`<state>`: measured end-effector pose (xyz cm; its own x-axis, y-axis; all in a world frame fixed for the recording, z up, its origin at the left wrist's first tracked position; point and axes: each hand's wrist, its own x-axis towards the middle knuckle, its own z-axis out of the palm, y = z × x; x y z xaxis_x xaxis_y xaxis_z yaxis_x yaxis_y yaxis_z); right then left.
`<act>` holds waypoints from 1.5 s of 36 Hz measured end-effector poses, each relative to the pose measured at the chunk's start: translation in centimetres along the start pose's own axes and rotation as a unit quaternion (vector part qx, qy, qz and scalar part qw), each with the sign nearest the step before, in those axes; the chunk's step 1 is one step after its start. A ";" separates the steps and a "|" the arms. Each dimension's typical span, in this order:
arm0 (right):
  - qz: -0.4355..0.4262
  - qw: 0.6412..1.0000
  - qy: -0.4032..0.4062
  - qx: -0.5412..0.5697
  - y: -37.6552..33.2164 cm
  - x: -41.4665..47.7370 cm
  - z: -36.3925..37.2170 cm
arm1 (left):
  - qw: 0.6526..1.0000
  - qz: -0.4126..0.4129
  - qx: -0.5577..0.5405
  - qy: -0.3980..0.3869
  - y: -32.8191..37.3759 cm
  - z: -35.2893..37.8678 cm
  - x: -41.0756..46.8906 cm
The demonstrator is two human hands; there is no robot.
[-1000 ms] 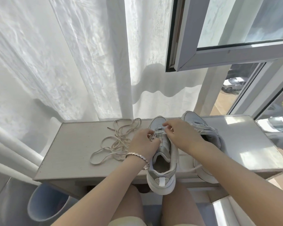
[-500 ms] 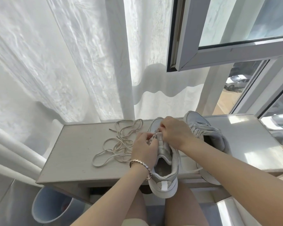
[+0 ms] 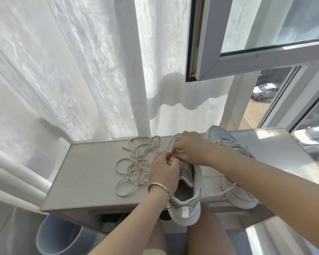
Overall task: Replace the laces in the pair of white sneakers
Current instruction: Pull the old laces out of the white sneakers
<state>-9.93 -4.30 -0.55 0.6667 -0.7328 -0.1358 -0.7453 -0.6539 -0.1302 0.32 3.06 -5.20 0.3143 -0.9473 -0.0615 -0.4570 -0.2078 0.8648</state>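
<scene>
A white sneaker (image 3: pixel 187 203) stands on the pale table (image 3: pixel 92 173) with its heel over the front edge, toe pointing away. My left hand (image 3: pixel 163 171), a bracelet on the wrist, pinches the lace at the eyelets on the shoe's left side. My right hand (image 3: pixel 191 149) lies over the front of the shoe, its fingers curled on the lace near the tongue. The second white sneaker (image 3: pixel 236 188) lies to the right, partly under my right forearm, with a lace end trailing. A loose cream lace (image 3: pixel 134 162) is tangled on the table to the left.
A white curtain (image 3: pixel 99 70) hangs behind the table. An open window sash (image 3: pixel 256 57) juts out above right. A pale blue bin (image 3: pixel 57 236) stands on the floor under the table's left front corner. My knees sit below the front edge.
Both hands have shifted slightly toward the shoe's toe and closer together. The view has tilted a little; the shoes and the loose lace stay put.
</scene>
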 end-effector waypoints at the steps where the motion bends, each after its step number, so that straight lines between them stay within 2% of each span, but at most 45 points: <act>1: -0.008 1.000 0.003 -0.010 0.0 -0.1 0.1 | 1.000 0.001 -0.004 0.001 0.0 0.0 0.0; 6: 0.021 0.999 0.017 -0.023 0.5 -0.4 0.3 | 1.000 -0.003 -0.002 0.008 0.1 0.1 -0.1; 11: 0.041 0.998 0.024 0.037 0.1 -0.2 0.3 | 1.000 -0.007 -0.004 0.008 0.1 0.1 -0.1; 19: -0.013 0.989 0.035 -0.143 -0.4 0.0 0.6 | 1.000 -0.010 -0.019 0.008 0.1 0.1 -0.1; 25: -0.015 0.992 0.076 -0.102 -0.2 0.1 0.8 | 1.000 -0.008 -0.029 0.006 0.0 0.1 -0.3; 33: 0.078 0.985 0.146 -0.041 2.5 -1.0 -1.4 | 1.000 -0.004 -0.023 -0.005 0.1 -0.1 -0.1; 35: 0.130 0.971 0.199 -0.030 4.1 -1.4 -2.7 | 1.000 -0.002 -0.024 -0.005 0.0 -0.2 0.0; 38: 0.258 0.931 0.255 0.049 7.0 -2.3 -4.7 | 1.000 -0.004 -0.025 -0.011 0.0 -0.2 0.0; 39: 0.291 0.924 0.243 0.054 7.5 -2.5 -4.9 | 1.000 -0.005 -0.025 -0.015 0.0 -0.1 0.0; 42: 0.344 0.931 0.118 -0.013 7.6 -2.5 -3.4 | 1.000 -0.007 -0.022 -0.014 0.0 0.2 0.0; 45: 0.297 0.952 0.071 0.004 6.2 -2.0 -2.1 | 1.000 -0.005 -0.018 -0.011 0.0 0.3 0.0; 49: 0.085 0.994 0.059 0.019 3.3 -1.1 -1.4 | 1.000 -0.002 -0.019 -0.004 0.0 0.3 0.0; 51: 0.022 0.998 0.030 0.044 1.7 -0.5 -0.9 | 1.000 -0.004 -0.023 -0.002 0.0 0.4 0.0; 54: -0.048 0.998 0.028 -0.013 1.0 0.2 0.1 | 1.000 -0.003 -0.028 -0.002 0.1 0.4 -0.1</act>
<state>-10.54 -5.06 -0.83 0.7348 -0.6748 -0.0684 -0.6777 -0.7264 -0.1139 -0.07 3.00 -5.35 0.3132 -0.9472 -0.0689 -0.4080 -0.1997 0.8909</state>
